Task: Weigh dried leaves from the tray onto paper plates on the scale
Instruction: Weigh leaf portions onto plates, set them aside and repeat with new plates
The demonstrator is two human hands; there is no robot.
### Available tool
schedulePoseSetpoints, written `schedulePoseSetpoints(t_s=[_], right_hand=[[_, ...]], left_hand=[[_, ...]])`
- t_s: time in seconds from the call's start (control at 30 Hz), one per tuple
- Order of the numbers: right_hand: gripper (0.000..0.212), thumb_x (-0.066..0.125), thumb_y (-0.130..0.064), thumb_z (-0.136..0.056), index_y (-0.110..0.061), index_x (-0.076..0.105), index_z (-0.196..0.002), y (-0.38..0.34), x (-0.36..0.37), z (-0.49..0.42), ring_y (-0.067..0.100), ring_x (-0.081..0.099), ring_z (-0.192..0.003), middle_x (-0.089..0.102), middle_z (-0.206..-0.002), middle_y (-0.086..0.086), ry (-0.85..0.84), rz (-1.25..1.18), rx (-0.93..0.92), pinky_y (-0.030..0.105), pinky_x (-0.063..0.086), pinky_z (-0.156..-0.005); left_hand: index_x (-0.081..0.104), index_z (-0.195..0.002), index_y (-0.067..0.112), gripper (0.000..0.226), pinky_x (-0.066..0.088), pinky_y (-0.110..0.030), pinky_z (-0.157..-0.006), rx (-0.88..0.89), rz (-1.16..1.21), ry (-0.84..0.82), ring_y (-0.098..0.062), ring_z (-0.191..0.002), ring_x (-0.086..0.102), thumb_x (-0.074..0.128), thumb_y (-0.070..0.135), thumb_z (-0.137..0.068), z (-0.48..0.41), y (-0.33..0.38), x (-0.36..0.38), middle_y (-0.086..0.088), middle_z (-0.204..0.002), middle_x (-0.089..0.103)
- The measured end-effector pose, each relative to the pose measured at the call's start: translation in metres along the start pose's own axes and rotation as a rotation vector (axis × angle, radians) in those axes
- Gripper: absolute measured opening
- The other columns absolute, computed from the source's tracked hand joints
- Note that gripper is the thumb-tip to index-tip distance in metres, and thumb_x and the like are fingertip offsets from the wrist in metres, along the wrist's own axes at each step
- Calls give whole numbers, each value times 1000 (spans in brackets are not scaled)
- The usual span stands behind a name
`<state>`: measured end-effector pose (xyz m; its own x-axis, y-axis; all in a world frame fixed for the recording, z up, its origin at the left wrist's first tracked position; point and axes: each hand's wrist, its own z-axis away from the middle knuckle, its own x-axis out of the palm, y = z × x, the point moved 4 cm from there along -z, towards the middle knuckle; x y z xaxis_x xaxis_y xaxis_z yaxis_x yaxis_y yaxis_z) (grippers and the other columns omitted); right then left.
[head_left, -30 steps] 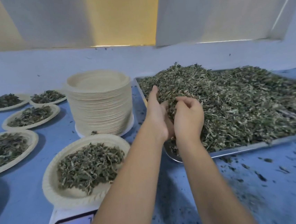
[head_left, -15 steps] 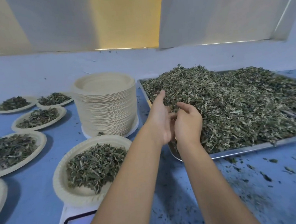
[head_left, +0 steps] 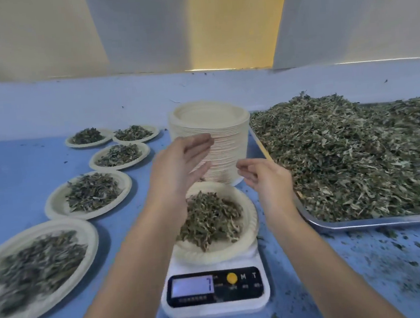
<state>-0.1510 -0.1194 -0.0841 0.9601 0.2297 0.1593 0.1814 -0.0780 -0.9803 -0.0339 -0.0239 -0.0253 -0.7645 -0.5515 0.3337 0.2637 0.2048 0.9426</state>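
A white digital scale (head_left: 215, 289) stands at the near centre with a paper plate (head_left: 247, 234) on it, and a heap of dried leaves (head_left: 209, 218) lies on that plate. My left hand (head_left: 179, 169) hovers over the plate's far left side with straight fingers and holds nothing. My right hand (head_left: 264, 179) hangs above the plate's right rim, fingers loosely curled, and I see nothing in it. A metal tray (head_left: 343, 225) piled with dried leaves (head_left: 352, 155) lies to the right.
A tall stack of empty paper plates (head_left: 211, 130) stands behind the scale. Several filled plates (head_left: 89, 193) curve along the left side of the blue table (head_left: 13, 177). Leaf crumbs (head_left: 392, 256) litter the table in front of the tray.
Both hands have left the tray's leaf pile and moved left to above the plate on the scale. My view has swung left and down, so the scale's display now shows.
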Motion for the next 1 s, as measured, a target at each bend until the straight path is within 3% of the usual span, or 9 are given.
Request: schedulePoseSetpoints(t_s=[0.13,0.37,0.53,0.6,0.73,0.87,1.0], right_hand=[[33,46,-2,-92,-19,71,-79,7,5,1,8,67,-93,72,-89,-5,-42,21,46,18,47,-78],[32,47,-4,-89,-22,72,-82,13,10,7,11,64,-99,72,-94,-6,-51,131,34,31,48,-92],[33,45,-1,-88,-18,72,-85,11,10,8,15,65,-100,72,-97,-1,-63,130,35,38,48,-98],[33,44,1,-87,-15,73,-85,10,10,8,14,67,-98,73,-96,1,-58,93,45,38,49,-98],[33,44,6,-85,-9,72,-81,0,15,8,16,70,-91,74,-91,7,-46,-67,77,38,51,-96],[32,43,9,-82,-5,72,-85,-12,31,9,16,71,-89,74,-91,9,-58,-147,94,35,53,-91],[29,51,7,-83,-12,71,-90,-21,53,15,5,68,-75,72,-82,-4,-90,-85,77,23,57,-71]], left_hand=[[65,-111,8,30,46,-26,-97,62,-147,204,-11,-107,62,38,15,-98,-5,0,-51,-4,-112,68],[62,-115,5,32,40,-24,-91,-40,-228,249,-13,-110,58,38,9,-95,-15,-37,-79,-6,-118,64],[64,-100,10,24,42,-37,-103,-60,-193,248,-17,-109,60,42,4,-92,-18,-49,-76,-9,-115,65],[64,-100,10,25,44,-37,-101,-52,-196,261,-17,-106,61,43,1,-91,-19,-48,-77,-7,-111,67],[64,-105,9,29,51,-28,-81,-98,-165,271,-20,-100,63,50,-7,-85,-18,-38,-82,-4,-108,68],[61,-115,8,38,50,-36,-90,-118,-86,218,-20,-103,64,49,-13,-86,-21,-22,-91,2,-103,69],[58,-119,6,41,43,-41,-102,-47,-29,295,-22,-109,62,49,-15,-84,-29,2,-114,-2,-113,68]])
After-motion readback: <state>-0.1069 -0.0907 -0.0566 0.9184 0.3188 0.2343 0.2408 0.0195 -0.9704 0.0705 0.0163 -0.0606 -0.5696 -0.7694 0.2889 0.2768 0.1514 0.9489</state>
